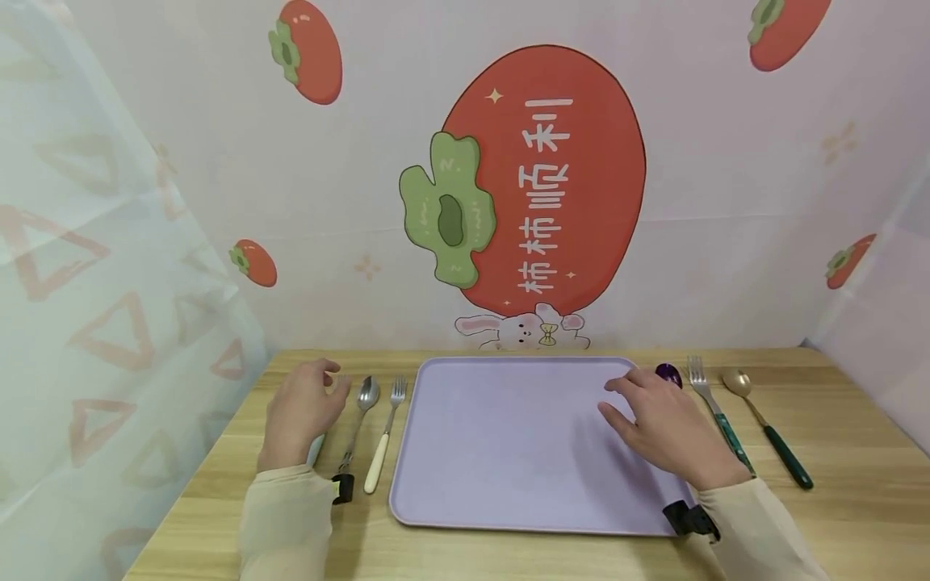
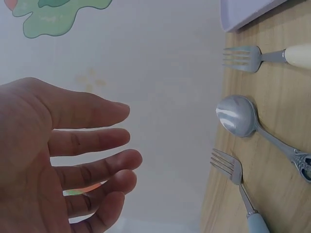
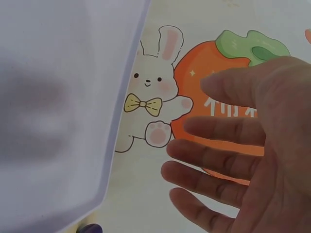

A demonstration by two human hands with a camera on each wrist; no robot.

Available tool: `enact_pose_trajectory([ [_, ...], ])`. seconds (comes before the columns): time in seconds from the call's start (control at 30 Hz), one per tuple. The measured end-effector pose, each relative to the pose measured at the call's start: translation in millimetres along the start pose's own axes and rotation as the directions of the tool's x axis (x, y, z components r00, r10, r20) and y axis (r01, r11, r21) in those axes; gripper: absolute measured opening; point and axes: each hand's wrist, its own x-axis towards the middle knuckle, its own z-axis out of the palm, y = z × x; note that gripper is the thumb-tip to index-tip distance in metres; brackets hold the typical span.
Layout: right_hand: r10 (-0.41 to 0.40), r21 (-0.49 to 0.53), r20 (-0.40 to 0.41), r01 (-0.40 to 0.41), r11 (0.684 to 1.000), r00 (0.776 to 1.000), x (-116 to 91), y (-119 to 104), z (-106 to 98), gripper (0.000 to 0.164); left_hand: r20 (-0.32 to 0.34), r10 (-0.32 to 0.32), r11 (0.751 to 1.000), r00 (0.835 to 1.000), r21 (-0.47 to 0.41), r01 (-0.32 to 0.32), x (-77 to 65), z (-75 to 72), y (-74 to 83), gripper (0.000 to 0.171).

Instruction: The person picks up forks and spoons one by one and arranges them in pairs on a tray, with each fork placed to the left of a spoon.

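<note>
My left hand point(image 1: 303, 411) hovers over a fork with a pale blue handle point(image 2: 235, 172), its fingers relaxed and holding nothing. Just right of it lie a silver spoon with an ornate handle point(image 2: 238, 116) and a fork with a cream handle point(image 2: 244, 58). My right hand point(image 1: 668, 424) is above the right part of a lilac tray point(image 1: 501, 444), fingers loosely extended and nothing in them. Partly hidden behind that hand is a purple spoon point(image 1: 669, 374). Farther right lie a fork with a green handle point(image 1: 715, 407) and a gold spoon with a dark green handle point(image 1: 770, 428).
A light wooden table point(image 1: 857, 452) carries the tray and cutlery. Behind it stands a white backdrop point(image 1: 349, 186) printed with persimmons and a rabbit. A patterned curtain point(image 1: 109, 323) borders the left side. Black straps point(image 1: 686, 518) sit at the wrists.
</note>
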Motion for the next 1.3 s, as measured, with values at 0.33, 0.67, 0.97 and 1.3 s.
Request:
enact_pose_trajectory([
  [0.33, 0.012, 0.010, 0.059, -0.012, 1.000, 0.998, -0.7, -0.2, 0.3, 0.028, 0.018, -0.063, 0.998, 0.998, 0.012, 0.063, -2.7, 2.5, -11.2, 0.042],
  [0.67, 0.007, 0.001, 0.062, -0.007, 1.000, 0.998, 3.6, 1.5, -5.4, 0.029, 0.027, -0.101, 0.995, 0.995, -0.008, 0.101, 3.1, 6.4, -15.5, 0.040],
  [0.97, 0.021, 0.018, 0.099, -0.023, 1.000, 0.995, -2.3, -1.3, -0.6, 0.030, 0.093, -0.087, 0.996, 0.992, -0.001, 0.088, -0.6, 6.2, -33.7, 0.039],
  [1.3, 0.019, 0.019, 0.118, -0.021, 1.000, 0.993, 0.2, -0.2, -1.4, 0.030, 0.166, -0.087, 0.996, 0.982, -0.022, 0.091, -0.8, 1.8, -46.0, 0.035],
])
